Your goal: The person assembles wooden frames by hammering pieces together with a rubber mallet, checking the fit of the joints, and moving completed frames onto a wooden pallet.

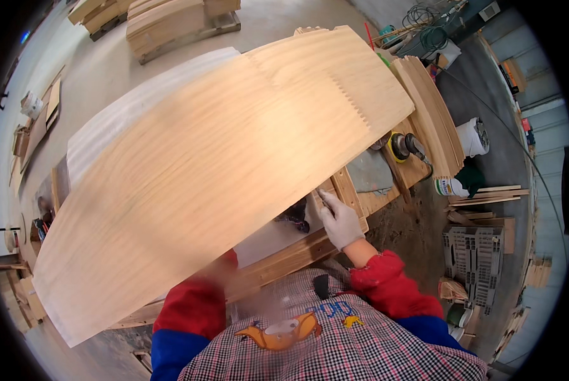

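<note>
While wooden board [221,171] fills view, right hand [340,221] rests on workbench [278,260], grip loosely curled, empty; left hand hidden.

Standing on the floor just past the right end of the table: a small white can [448,186] with a green and white label. Beyond it, sitting upright, a white bucket [472,137] with a dark top. Lying far left on the floor, a white cylindrical container [32,105] bearing a dark label, too small to make out. Resting at far right by the wall, an orange and black box [510,75]. Showing no signs or screens.
</note>
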The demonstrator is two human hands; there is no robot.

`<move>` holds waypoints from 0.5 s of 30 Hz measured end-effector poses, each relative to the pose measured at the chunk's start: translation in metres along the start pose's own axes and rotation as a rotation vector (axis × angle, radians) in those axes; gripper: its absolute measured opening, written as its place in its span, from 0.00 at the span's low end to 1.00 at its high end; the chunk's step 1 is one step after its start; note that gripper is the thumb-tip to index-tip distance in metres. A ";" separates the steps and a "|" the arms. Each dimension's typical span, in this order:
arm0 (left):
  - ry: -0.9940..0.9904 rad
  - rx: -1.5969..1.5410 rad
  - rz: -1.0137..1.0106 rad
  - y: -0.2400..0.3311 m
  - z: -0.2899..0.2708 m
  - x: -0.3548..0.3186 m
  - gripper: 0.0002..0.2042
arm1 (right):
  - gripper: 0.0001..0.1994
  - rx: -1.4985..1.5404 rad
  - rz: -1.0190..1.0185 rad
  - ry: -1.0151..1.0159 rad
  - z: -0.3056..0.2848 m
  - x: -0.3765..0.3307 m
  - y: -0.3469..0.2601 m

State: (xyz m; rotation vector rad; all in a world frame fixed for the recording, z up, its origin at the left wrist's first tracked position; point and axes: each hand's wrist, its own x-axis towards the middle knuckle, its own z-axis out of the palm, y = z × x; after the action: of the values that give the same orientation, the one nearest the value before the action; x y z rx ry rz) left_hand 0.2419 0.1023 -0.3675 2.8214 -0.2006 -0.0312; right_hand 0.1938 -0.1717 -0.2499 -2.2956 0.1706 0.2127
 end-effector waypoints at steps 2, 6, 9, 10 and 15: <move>-0.051 -0.085 -0.077 0.002 -0.003 0.002 0.20 | 0.19 -0.007 -0.072 -0.002 -0.006 -0.005 0.000; 0.010 -0.059 -0.033 -0.002 -0.001 0.001 0.21 | 0.17 -0.003 -0.143 0.026 0.002 0.001 -0.003; 0.065 -0.059 -0.005 -0.012 0.008 -0.005 0.21 | 0.16 -0.085 -0.077 0.000 0.015 0.020 -0.002; 0.070 -0.065 -0.005 -0.014 0.010 -0.006 0.21 | 0.16 -0.096 -0.098 0.022 0.021 0.028 -0.003; 0.092 -0.019 0.037 -0.007 0.005 -0.003 0.20 | 0.17 -0.114 -0.077 0.089 0.075 0.084 0.022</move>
State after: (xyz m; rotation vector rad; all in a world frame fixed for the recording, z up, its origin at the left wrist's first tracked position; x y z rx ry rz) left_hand 0.2399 0.1080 -0.3740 2.7922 -0.2300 0.1042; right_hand 0.2644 -0.1347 -0.3329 -2.4216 0.1176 0.0819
